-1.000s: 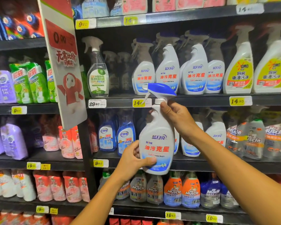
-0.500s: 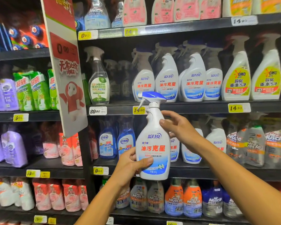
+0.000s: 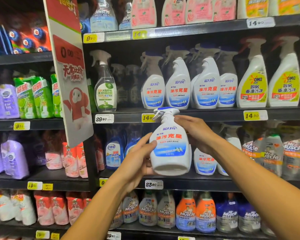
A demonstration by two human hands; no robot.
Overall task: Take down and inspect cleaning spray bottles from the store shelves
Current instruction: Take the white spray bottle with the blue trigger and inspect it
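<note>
A white spray bottle (image 3: 170,144) with a blue trigger head and a blue, red-lettered label is held in front of the shelves, tilted so its underside faces me. My left hand (image 3: 137,160) grips its lower left side, thumb across the label. My right hand (image 3: 196,134) holds its neck and right shoulder from behind. On the shelf above stands a row of matching white and blue spray bottles (image 3: 178,84). More of them (image 3: 204,160) stand on the shelf behind my hands.
A red and white promo sign (image 3: 71,71) sticks out from the upright on the left. Yellow-labelled sprays (image 3: 253,78) stand at the right, a clear spray bottle (image 3: 105,87) at the left. Black shelf edges (image 3: 206,114) carry price tags. Refill pouches (image 3: 33,96) fill the left bay.
The bottle has come lower and tipped back, so its base now faces me. My right hand slid from the neck onto the bottle's shoulder. My view has tilted upward.
</note>
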